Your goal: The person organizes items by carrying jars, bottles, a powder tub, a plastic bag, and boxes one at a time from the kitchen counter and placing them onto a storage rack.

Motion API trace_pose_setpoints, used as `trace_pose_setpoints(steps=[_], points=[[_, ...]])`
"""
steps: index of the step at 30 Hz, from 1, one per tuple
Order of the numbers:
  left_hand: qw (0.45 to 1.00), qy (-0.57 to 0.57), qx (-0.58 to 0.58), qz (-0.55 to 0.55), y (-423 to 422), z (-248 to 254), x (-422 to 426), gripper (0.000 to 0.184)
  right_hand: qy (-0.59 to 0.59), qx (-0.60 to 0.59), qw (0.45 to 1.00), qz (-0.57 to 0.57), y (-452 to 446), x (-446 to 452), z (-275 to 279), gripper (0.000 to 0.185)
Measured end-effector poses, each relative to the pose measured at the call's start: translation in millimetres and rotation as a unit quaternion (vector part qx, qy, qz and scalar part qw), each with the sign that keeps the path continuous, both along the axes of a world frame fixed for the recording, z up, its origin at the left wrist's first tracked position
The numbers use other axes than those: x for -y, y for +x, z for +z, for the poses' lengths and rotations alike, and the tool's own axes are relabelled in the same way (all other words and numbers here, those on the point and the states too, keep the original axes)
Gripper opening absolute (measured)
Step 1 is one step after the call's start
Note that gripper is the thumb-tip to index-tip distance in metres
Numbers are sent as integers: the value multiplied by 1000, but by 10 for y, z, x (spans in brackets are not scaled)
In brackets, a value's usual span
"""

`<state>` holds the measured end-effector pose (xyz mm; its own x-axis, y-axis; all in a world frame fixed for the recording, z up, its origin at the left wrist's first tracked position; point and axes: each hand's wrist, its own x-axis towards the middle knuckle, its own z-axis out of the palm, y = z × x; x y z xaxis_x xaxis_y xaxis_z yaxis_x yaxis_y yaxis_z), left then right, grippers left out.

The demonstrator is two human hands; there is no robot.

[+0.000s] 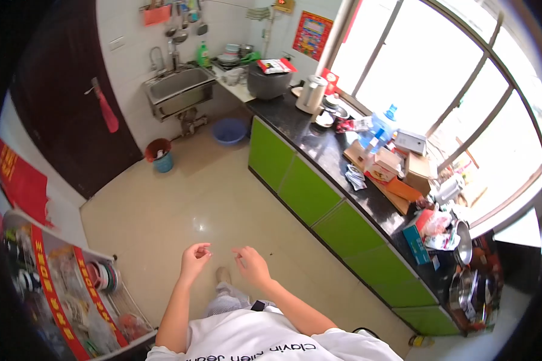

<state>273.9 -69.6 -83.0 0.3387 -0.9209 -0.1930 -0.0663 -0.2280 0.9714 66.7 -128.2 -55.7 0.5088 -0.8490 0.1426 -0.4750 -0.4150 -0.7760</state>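
Observation:
In the lower middle of the head view, both my hands are raised in front of my body over the tiled floor (156, 219). My left hand (195, 261) has loosely bent fingers pointing inward, and nothing shows in it. Facing it across a small gap, my right hand (252, 265) is also bent at the fingers, with thumb and fingers apart and no object between them. Neither hand touches anything. Below them are my shoe (223, 275) and the white shirt (259, 337) I wear.
A green-fronted counter (310, 183) runs along the right, bearing a kettle (311, 94), a blue water bottle (379, 127) and boxes (384, 165). Ahead are a sink (180, 87), a blue basin (229, 131) and a bucket (161, 159). At left are a dark door (60, 90) and a loaded rack (78, 289).

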Motion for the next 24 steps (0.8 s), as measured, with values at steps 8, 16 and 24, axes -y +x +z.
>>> trace_pose_setpoints(steps=[8, 16, 24], points=[[993, -9, 35, -114, 300, 154, 741, 28, -43, -12, 997, -57, 534, 414, 125, 19], [957, -77, 138, -244, 636, 548, 1265, 28, -8, 50, 992, -118, 1009, 765, 89, 17], [937, -122, 83, -316, 491, 286, 1668, 26, -85, 26, 968, -234, 883, 894, -55, 16]])
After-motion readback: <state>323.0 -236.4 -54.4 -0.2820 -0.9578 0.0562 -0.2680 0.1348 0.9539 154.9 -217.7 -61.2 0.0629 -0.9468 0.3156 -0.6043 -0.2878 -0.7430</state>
